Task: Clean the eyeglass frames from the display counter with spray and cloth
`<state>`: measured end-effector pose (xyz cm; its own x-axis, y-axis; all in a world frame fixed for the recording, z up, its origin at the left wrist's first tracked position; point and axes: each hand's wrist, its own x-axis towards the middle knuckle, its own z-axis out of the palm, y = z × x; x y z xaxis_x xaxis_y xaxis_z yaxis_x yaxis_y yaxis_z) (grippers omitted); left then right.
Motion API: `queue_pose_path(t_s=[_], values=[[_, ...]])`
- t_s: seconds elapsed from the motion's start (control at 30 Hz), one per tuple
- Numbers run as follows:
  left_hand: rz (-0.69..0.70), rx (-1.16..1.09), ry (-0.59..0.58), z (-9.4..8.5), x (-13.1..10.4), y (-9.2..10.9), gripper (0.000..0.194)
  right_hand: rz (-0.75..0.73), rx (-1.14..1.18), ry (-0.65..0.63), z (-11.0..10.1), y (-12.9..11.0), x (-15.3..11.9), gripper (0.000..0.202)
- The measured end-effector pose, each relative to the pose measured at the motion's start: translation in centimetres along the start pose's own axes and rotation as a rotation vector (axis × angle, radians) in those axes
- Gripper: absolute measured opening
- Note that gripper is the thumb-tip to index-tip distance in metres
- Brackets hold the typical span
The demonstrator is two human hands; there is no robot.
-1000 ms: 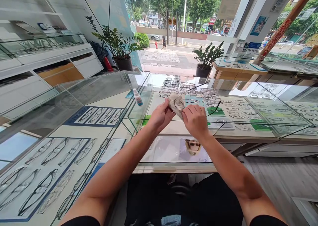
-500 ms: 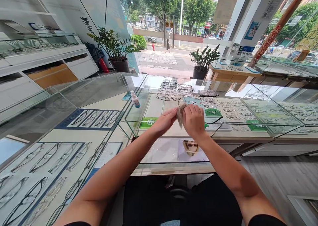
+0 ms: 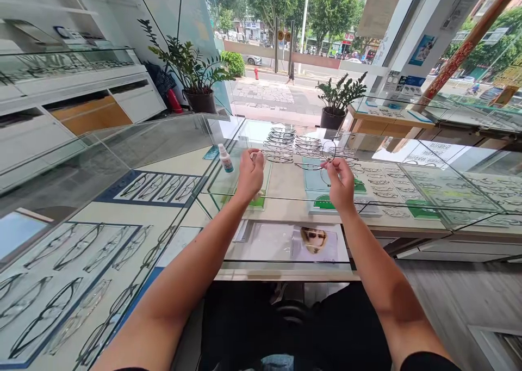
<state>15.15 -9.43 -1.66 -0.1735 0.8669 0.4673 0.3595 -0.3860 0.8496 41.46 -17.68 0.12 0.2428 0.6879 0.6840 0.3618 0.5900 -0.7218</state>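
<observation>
My right hand [image 3: 341, 181] pinches a pair of thin-rimmed round eyeglasses [image 3: 329, 149] above the glass counter, with the lenses turned nearly upright. To the left, my left hand [image 3: 250, 174] is closed, apart from the eyeglasses. A pale cleaning cloth [image 3: 254, 156] seems bunched in its fingers, mostly hidden by them. Just left of that hand stands a small white spray bottle [image 3: 225, 160] with bluish liquid low in it. Rows of eyeglass frames [image 3: 281, 142] lie beyond and between the hands.
Glass display cases [image 3: 207, 197] surround me, with glass edges close below my wrists. More eyeglass frames on a white tray [image 3: 87, 246] lie at the left. A sunglasses picture card [image 3: 316, 241] sits in front of me. Potted plants [image 3: 332, 118] stand past the counter.
My hands were together at the eyeglasses with the cloth. They have parted: the right moved right with the eyeglasses, the left moved left with the cloth.
</observation>
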Motion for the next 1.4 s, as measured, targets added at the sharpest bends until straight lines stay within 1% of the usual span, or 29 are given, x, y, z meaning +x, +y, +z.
queue_pose_path(t_s=[0.1, 0.23, 0.27, 0.37, 0.5, 0.6, 0.73, 0.83, 0.97, 1.07, 1.17, 1.23, 1.27, 1.33, 1.4], values=[[0.091, 0.213, -0.014, 0.1, 0.1, -0.9, 0.060, 0.024, 0.110, 0.034, 0.1, 0.0, 0.0, 0.029], [0.101, 0.440, -0.131, 0.6, -0.4, -2.1, 0.072, 0.018, 0.149, 0.042, 0.2, 0.1, -0.1, 0.031], [0.111, 0.477, -0.143, 0.7, -0.6, -2.3, 0.076, 0.020, 0.152, 0.039, 0.3, 0.1, -0.1, 0.032], [0.224, 0.508, -0.095, 1.3, -1.3, -2.3, 0.085, 0.030, 0.159, 0.014, 0.5, 0.1, -0.3, 0.034], [0.448, 0.438, -0.021, 1.8, -2.5, -1.2, 0.087, 0.023, 0.105, -0.040, 0.9, 0.0, -0.8, 0.038], [0.590, 0.394, -0.016, 2.0, -3.7, 0.1, 0.086, 0.011, 0.058, -0.100, 0.9, -0.5, -1.3, 0.038], [0.742, 0.374, -0.009, 2.0, -5.5, 1.5, 0.088, 0.013, 0.065, -0.198, 0.7, -1.5, -2.3, 0.035], [0.830, 0.380, 0.039, 1.8, -6.4, 2.2, 0.086, 0.059, 0.109, -0.295, 0.7, -2.3, -3.0, 0.033], [0.871, 0.399, 0.021, 1.1, -6.9, 2.8, 0.069, 0.140, 0.204, -0.372, 0.6, -3.1, -3.6, 0.031], [0.903, 0.382, 0.007, 0.5, -6.7, 3.2, 0.056, 0.188, 0.261, -0.405, 0.3, -3.4, -3.6, 0.030], [0.930, 0.351, 0.006, 0.1, -6.0, 4.0, 0.051, 0.181, 0.258, -0.449, -0.5, -4.2, -2.8, 0.029], [0.936, 0.335, 0.028, -0.2, -5.0, 5.1, 0.052, 0.116, 0.208, -0.464, -1.2, -5.2, -1.7, 0.026], [0.929, 0.327, 0.045, -0.5, -4.4, 5.8, 0.053, 0.065, 0.176, -0.450, -1.6, -5.9, -1.0, 0.024], [0.889, 0.324, 0.077, -1.3, -2.9, 7.9, 0.057, -0.057, 0.118, -0.357, -2.3, -7.4, 0.6, 0.024], [0.834, 0.318, 0.110, -2.3, -1.3, 10.5, 0.062, -0.179, 0.074, -0.285, -2.7, -8.9, 2.5, 0.033]])
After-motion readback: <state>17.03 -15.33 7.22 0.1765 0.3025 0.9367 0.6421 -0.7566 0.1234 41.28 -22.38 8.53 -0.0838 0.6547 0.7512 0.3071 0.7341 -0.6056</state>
